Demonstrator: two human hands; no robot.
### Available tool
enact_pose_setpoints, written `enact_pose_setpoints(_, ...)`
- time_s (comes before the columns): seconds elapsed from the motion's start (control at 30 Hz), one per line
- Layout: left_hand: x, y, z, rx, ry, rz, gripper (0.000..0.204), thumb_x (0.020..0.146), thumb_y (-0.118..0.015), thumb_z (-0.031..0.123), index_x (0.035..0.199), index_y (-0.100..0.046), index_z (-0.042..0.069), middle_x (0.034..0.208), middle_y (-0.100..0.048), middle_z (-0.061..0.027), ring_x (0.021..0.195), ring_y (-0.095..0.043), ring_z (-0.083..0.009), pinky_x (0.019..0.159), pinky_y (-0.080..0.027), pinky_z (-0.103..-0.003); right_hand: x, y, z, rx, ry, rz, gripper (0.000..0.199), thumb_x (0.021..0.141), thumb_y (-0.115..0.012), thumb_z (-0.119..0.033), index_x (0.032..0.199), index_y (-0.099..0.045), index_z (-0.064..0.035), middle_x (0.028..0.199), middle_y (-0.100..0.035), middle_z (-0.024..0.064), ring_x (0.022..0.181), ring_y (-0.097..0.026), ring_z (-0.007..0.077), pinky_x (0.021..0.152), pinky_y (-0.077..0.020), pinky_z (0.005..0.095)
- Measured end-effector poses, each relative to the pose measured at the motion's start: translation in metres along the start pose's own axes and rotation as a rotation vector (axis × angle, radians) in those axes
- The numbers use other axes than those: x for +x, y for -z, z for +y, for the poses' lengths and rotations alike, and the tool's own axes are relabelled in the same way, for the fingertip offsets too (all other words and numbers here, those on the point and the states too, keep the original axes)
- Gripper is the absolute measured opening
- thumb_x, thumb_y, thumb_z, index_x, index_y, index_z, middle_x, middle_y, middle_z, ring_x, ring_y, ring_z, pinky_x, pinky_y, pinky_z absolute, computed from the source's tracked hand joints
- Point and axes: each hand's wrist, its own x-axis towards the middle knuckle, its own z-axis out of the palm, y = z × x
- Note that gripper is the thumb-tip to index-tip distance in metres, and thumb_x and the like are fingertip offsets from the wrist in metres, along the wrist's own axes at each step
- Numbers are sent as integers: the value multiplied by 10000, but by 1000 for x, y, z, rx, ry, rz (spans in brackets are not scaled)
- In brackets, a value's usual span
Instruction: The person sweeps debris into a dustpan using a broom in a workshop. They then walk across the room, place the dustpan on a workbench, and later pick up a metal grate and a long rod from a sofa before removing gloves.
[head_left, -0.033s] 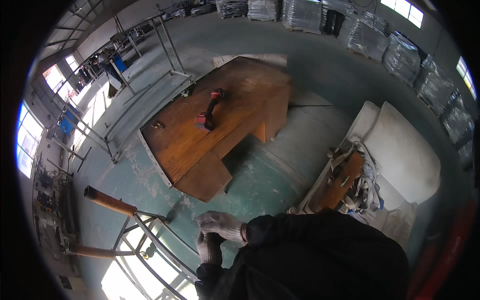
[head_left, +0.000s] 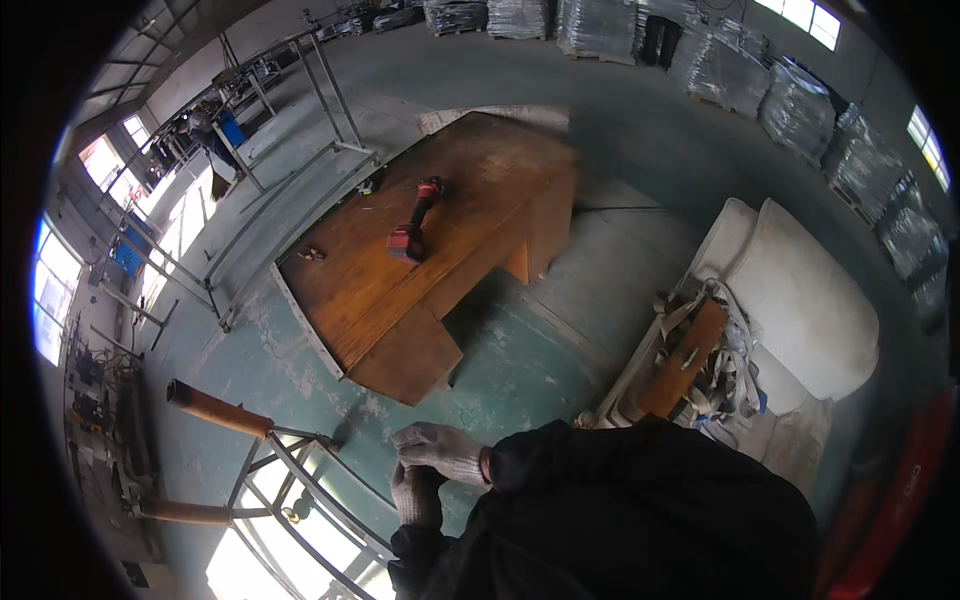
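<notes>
Both of my hands wear light knitted work gloves and meet close to my body at the bottom middle. My right hand (head_left: 440,450) comes out of a dark sleeve and lies over the fingertips of my left hand (head_left: 414,495). The two gloves touch. I see no tool between them, and the left fingers are hidden under the right hand. Just left of the hands is a metal frame cart (head_left: 290,470) with two orange-brown handles (head_left: 215,408). Farther ahead on the green floor lies a low wooden platform (head_left: 380,300) with a red power drill (head_left: 412,228) on top.
White bulk sacks (head_left: 810,300) lie at the right, with a heap of grey straps (head_left: 725,365) and a wooden plank (head_left: 680,375) on their near edge. Metal rail frames (head_left: 300,130) stand at the far left. Wrapped pallets (head_left: 800,90) line the back wall.
</notes>
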Motion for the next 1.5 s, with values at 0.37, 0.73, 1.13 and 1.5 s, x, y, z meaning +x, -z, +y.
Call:
enact_pose_setpoints(0.37, 167, 111, -15, 32, -141, 367, 254, 1131, -661, 208, 1255, -739, 0, 1105, -777, -89, 867, -735, -207, 731, -603, -359, 155, -21, -7, -93, -32, -73, 602, 1075, -789, -299, 1576, -630, -5, 1440, -722, 120, 1331, -667, 230, 1164, -510, 368)
enact_pose_setpoints(0.73, 309, 39, 125, 289, -243, 55, 279, 1201, -547, 257, 1143, -715, 42, 1098, -748, -83, 976, -723, -192, 829, -608, -360, 243, 35, -123, 202, 114, 21, 532, 1102, -800, -314, 1511, -653, -8, 1425, -708, 97, 1404, -634, 231, 1213, -490, 384)
enact_pose_setpoints(1.13, 453, -180, 96, 639, -45, -504, 264, 1222, -567, 212, 1165, -717, 2, 1049, -753, -64, 957, -721, -165, 830, -615, -339, 205, 180, -197, 593, 368, 654, 493, 1130, -736, -148, 1562, -610, 54, 1448, -711, 142, 1381, -672, 226, 1183, -533, 350)
enact_pose_setpoints(1.5, 522, -350, 39, 786, -286, -727, 187, 1027, -561, 20, 1003, -743, -15, 876, -731, -39, 821, -649, -120, 736, -556, -316, 179, 278, -252, -640, 529, 1244, 556, 1086, -752, -281, 1554, -647, 1, 1535, -693, 174, 1432, -657, 268, 1197, -508, 374)
